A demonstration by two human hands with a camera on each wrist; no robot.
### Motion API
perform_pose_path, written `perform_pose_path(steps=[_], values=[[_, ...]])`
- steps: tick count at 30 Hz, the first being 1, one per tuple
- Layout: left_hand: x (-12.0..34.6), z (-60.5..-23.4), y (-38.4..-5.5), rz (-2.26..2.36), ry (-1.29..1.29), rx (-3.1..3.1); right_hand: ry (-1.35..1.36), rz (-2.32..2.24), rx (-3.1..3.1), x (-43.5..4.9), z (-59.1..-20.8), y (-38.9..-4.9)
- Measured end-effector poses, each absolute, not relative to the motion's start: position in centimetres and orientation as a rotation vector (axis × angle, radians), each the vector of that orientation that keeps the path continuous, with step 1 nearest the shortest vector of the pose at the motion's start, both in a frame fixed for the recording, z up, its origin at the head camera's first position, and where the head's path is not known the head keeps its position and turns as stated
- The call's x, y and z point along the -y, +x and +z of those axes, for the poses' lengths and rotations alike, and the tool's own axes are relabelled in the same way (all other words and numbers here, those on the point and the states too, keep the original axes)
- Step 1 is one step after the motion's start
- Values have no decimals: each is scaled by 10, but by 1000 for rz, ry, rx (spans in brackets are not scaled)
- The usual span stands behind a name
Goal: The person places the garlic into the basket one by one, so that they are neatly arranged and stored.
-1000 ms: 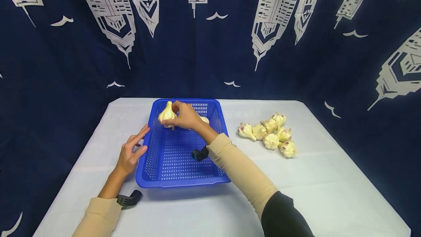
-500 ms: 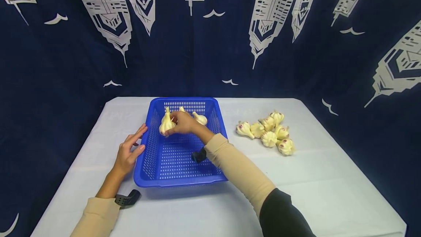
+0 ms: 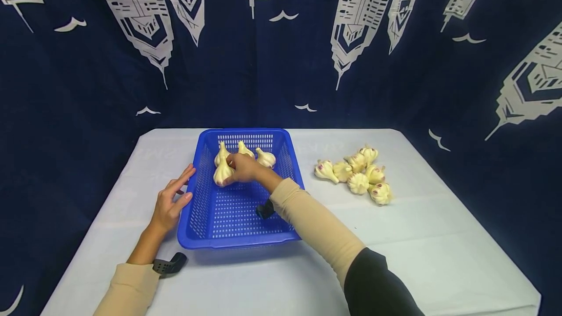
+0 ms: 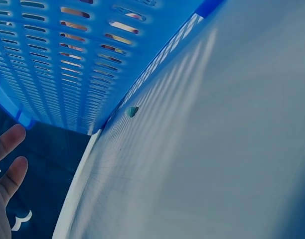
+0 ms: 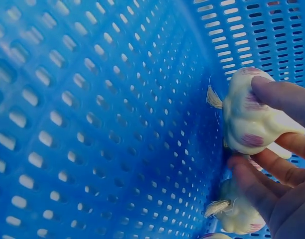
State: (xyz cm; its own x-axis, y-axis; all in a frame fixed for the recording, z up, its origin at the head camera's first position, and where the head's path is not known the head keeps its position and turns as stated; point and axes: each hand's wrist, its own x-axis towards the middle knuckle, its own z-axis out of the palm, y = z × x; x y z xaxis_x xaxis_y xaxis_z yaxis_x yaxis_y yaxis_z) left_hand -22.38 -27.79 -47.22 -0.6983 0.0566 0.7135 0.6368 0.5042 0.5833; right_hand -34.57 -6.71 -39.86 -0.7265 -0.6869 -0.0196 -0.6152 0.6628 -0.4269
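My right hand (image 3: 244, 167) holds a garlic bulb (image 3: 223, 173) between thumb and fingers, low inside the blue basket (image 3: 239, 243) on its left side. In the right wrist view the same garlic bulb (image 5: 247, 112) shows purple streaks and a tuft of roots. Just behind it in the basket stands another bulb (image 3: 222, 149), partly covered. Two more bulbs, one upright (image 3: 246, 149) and one leaning (image 3: 265, 158), are along the far end. My left hand (image 3: 170, 204) has its fingers extended at the basket's left rim, fingertips touching it.
Several garlic bulbs (image 3: 358, 183) lie in a cluster on the white table (image 3: 395, 247), right of the basket. A small green bit (image 4: 131, 111) lies near the basket's base in the left wrist view. A dark blue patterned cloth (image 3: 263, 72) hangs behind the table.
My right hand has brought the garlic bulb down and toward me in the basket, uncovering bulbs at the far end. The left hand stays at the rim.
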Motion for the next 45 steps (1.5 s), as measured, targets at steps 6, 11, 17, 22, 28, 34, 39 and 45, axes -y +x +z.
perform_pose_path(steps=[6,11,17,22,28,34,39,45], values=[[277,-472,-223,-1185,-562,2107,-1064,-588,-2730,68,-399,-344],[276,-472,-222,-1187,-551,2118,-1060,-573,-2780,67,-399,-343],[274,-473,-221,-1185,-550,2108,-1065,-548,-2797,66,-401,-343],[273,-475,-221,-1184,-547,2114,-1074,-543,-2821,65,-403,-342],[273,-473,-221,-1169,-546,2112,-1108,-588,-2848,65,-397,-342],[275,-475,-218,-1174,-551,2095,-1127,-664,-2811,60,-390,-341],[275,-477,-218,-1186,-563,2091,-1053,-806,-2776,54,-382,-340],[274,-473,-220,-1163,-566,2109,-1061,-945,-2761,49,-368,-339]])
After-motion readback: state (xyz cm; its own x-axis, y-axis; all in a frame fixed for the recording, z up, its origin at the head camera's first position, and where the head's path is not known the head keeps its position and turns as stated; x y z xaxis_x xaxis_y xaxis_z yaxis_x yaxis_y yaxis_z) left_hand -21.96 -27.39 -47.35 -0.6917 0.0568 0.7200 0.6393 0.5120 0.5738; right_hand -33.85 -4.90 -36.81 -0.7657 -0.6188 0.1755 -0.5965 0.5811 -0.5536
